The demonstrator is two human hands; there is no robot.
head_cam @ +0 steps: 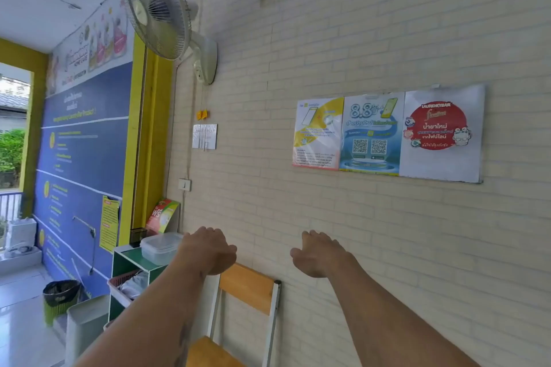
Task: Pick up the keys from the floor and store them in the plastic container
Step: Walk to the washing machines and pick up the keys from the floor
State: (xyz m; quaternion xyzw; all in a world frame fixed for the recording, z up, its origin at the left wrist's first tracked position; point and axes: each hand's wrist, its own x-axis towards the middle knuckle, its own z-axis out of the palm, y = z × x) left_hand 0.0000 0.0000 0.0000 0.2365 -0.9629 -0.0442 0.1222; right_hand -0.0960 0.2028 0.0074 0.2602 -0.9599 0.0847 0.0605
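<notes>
A clear plastic container (159,247) with its lid on sits on top of a green shelf unit (131,259) against the wall at the lower left. My left hand (208,250) hangs in front of me just right of the container, fingers curled downward, holding nothing visible. My right hand (320,253) is stretched out at the same height further right, fingers drooping and loosely apart, with nothing in it. No keys are in view; the floor directly below me is outside the frame.
A wooden chair with a white metal frame (247,286) stands against the brick wall below my hands. A black cup (137,237) sits behind the container. A pink basket (125,283), a white bin (86,319) and a green bin (59,298) stand at left. A wall fan (161,6) hangs overhead.
</notes>
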